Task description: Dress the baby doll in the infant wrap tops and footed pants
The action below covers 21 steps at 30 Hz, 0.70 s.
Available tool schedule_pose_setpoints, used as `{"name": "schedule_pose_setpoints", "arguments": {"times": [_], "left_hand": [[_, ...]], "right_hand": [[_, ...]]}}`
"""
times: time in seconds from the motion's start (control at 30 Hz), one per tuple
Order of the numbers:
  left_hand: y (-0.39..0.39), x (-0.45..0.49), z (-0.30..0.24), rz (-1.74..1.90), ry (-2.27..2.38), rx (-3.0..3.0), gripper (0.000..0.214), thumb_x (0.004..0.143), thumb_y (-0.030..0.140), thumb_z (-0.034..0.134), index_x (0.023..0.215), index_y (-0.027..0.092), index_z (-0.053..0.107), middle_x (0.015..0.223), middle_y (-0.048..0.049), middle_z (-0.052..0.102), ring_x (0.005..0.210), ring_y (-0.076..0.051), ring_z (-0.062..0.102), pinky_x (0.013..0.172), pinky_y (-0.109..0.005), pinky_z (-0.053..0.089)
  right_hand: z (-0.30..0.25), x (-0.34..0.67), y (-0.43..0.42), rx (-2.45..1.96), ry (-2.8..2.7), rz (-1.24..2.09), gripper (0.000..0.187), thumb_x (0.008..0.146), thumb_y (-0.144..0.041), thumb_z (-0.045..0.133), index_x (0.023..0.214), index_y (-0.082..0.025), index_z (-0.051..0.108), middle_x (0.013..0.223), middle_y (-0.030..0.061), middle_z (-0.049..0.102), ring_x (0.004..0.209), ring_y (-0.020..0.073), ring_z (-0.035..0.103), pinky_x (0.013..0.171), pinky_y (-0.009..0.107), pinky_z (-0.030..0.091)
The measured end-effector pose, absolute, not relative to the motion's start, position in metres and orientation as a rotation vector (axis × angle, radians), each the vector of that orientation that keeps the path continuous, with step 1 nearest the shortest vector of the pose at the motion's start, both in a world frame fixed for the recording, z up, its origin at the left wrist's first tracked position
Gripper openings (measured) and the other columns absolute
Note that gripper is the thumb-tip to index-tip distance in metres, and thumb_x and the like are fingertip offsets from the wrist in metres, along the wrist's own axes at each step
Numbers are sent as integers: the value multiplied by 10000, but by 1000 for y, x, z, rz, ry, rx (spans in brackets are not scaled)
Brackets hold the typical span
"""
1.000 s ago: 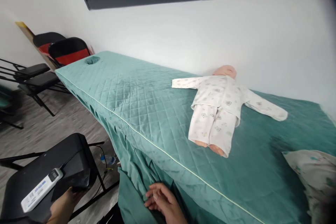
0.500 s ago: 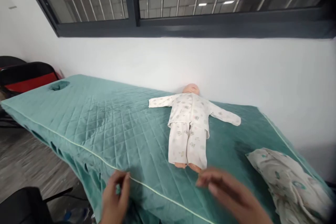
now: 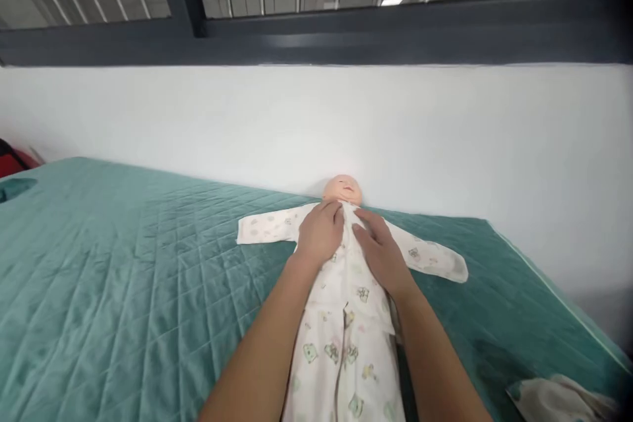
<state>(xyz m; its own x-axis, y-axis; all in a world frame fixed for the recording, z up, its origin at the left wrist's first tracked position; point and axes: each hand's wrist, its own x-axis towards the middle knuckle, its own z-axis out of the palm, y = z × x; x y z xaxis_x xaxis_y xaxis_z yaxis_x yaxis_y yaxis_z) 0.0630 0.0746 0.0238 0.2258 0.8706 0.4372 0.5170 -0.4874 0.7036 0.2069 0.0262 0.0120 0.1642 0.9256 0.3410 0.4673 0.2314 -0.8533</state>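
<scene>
A baby doll lies on its back with its head by the wall, its sleeved arms spread to the sides. It wears a white printed long-sleeved shirt and matching trousers. My left hand rests on one side of the shirt's chest, its fingertips near the collar. On the other side of the front seam, my right hand touches the shirt, thumb and forefinger apart. Both hands look open, though some fingertips are hidden against the cloth. My forearms run along either side of the doll's body.
A green quilted cover spreads under the doll. Crumpled pale cloth lies at the lower right. Behind stands a white wall below a dark window frame. Something red and black shows at the far left.
Both hands have moved forward from the bed's near edge onto the doll's chest. My view has come closer to the doll, and the crumpled cloth now shows only partly.
</scene>
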Motion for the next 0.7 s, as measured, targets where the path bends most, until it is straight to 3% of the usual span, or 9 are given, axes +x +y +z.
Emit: {"name": "schedule_pose_setpoints", "arguments": {"times": [0.17, 0.33, 0.7], "left_hand": [[67, 65, 20, 1104, 1337, 2130, 402, 1023, 308, 369, 1221, 194, 700, 1395, -89, 646, 1288, -247, 583, 1120, -402, 455], [62, 63, 29, 1047, 1406, 2128, 405, 1029, 316, 351, 1258, 251, 679, 1419, -21, 636, 1324, -205, 564, 1160, -370, 435], [65, 60, 23, 1094, 1314, 2112, 402, 1015, 320, 381, 1276, 244, 676, 1370, -43, 667, 1300, -230, 584, 1159, -414, 436]], "right_hand": [[13, 208, 18, -1421, -1519, 618, 495, 919, -516, 514, 1340, -273, 610, 1515, 67, 499, 1435, 259, 395, 1232, 512, 275], [20, 206, 18, -1453, -1561, 617, 493, 941, -505, 486, 1354, -265, 610, 1526, 68, 495, 1448, 271, 385, 1242, 514, 261], [14, 205, 21, -1428, -1597, 536, 480, 949, -491, 474, 1336, -254, 629, 1485, 70, 527, 1420, 250, 431, 1240, 471, 270]]}}
